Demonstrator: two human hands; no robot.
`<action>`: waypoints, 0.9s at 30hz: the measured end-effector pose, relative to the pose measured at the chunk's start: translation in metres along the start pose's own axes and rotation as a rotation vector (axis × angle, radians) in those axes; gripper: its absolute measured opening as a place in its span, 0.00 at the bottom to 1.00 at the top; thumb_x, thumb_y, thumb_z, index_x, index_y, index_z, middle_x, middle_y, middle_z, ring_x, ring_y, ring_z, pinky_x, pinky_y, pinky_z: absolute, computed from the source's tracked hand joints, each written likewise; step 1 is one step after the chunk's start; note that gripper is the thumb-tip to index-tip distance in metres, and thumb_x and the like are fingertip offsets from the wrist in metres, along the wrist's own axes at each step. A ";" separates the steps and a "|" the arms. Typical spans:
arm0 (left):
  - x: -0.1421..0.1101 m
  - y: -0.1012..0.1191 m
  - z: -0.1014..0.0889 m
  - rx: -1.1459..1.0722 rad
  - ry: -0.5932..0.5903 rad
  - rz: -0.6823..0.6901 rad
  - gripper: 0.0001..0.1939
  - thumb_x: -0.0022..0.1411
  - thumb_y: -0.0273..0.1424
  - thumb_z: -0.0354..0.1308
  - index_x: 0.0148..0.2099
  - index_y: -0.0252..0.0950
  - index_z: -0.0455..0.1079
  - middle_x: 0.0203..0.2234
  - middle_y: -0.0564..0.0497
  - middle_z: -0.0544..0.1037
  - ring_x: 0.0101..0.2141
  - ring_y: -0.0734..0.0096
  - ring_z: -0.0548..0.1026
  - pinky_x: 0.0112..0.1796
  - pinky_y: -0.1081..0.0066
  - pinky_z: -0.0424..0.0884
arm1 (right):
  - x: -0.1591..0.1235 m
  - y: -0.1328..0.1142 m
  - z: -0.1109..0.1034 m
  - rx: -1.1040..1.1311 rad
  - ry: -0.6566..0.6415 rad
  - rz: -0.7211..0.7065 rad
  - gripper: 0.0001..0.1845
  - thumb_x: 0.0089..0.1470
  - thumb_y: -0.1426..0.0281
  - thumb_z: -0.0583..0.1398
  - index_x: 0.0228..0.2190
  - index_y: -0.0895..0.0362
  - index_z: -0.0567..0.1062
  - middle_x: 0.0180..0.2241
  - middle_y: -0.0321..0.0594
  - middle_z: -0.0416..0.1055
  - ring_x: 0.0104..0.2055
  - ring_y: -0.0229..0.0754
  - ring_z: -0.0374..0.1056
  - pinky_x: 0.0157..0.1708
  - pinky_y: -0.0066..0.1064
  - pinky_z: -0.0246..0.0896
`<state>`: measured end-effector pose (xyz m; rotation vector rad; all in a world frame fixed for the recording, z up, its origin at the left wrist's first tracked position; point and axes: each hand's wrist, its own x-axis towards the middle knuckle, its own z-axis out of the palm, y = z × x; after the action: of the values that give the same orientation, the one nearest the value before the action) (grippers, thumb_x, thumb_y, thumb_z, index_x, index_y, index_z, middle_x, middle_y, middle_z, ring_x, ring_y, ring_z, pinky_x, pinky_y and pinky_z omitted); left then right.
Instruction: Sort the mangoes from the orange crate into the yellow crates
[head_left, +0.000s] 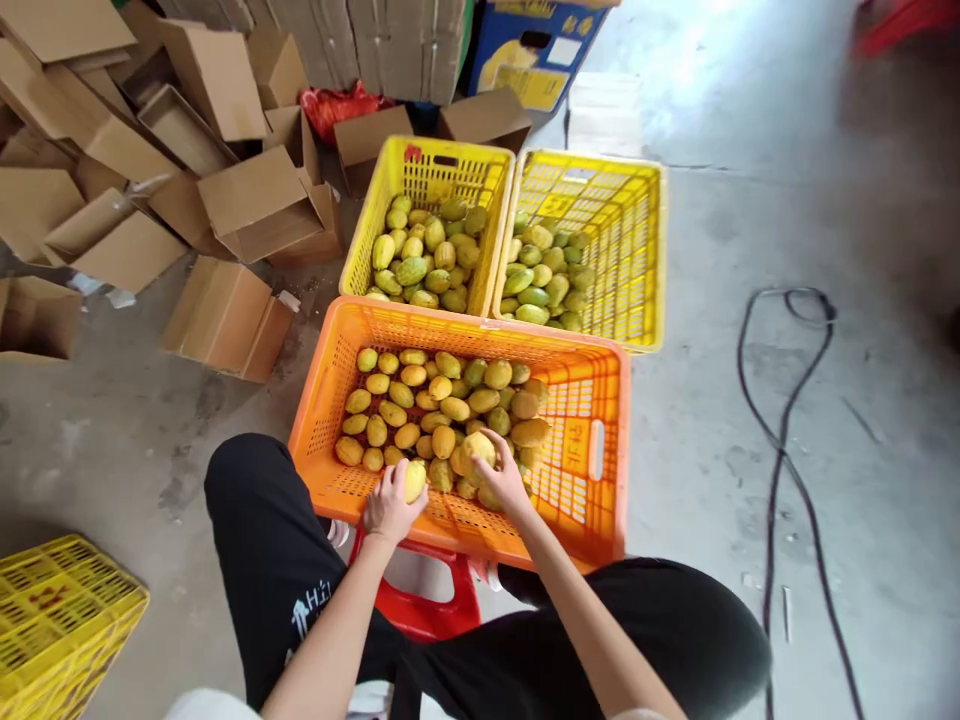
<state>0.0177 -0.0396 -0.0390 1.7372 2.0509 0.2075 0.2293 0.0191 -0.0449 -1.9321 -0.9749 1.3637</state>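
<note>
My left hand (391,507) is closed around a yellow oval fruit (415,481), just over the near rim of the orange crate (465,525). Farther right and over the crate's inside, my right hand (506,478) grips a second yellow oval fruit (478,449) between thumb and fingers. Beneath the hands, many similar fruits (407,436) lie in the crate, yellower on the left and greener or browner on the right. The exact kind of fruit is unclear; some look like small melons or mangoes.
Behind the orange crate stand two yellow crates, left (352,235) and right (637,265), holding greener fruit. Cardboard boxes (255,200) are heaped at left. A red stool (435,615) is beneath me. A black cable (784,440) lies at right; stacked yellow crates (67,620) stand lower left.
</note>
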 end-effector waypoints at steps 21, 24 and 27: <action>0.021 -0.015 -0.042 -1.389 0.012 -0.394 0.23 0.53 0.48 0.65 0.45 0.39 0.69 0.41 0.47 0.77 0.44 0.59 0.78 0.45 0.59 0.78 | -0.068 0.012 0.032 0.901 0.008 0.202 0.22 0.46 0.51 0.63 0.40 0.51 0.75 0.35 0.38 0.80 0.40 0.48 0.78 0.35 0.37 0.76; 0.016 -0.014 -0.045 -1.566 -0.076 -0.466 0.24 0.56 0.51 0.62 0.45 0.38 0.69 0.37 0.47 0.77 0.43 0.58 0.80 0.47 0.53 0.78 | -0.074 0.010 0.029 0.888 0.000 0.146 0.24 0.49 0.48 0.60 0.41 0.51 0.75 0.36 0.40 0.80 0.43 0.50 0.78 0.36 0.38 0.76; 0.010 -0.010 -0.047 -1.633 -0.151 -0.474 0.24 0.56 0.50 0.65 0.45 0.37 0.70 0.35 0.46 0.79 0.41 0.60 0.80 0.48 0.52 0.78 | -0.079 0.006 0.027 0.860 -0.031 0.111 0.23 0.50 0.48 0.59 0.41 0.50 0.75 0.39 0.39 0.80 0.48 0.51 0.77 0.37 0.37 0.76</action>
<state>-0.0119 -0.0237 -0.0038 0.2337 1.2439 1.1205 0.1880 -0.0481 -0.0163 -1.3092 -0.1999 1.5324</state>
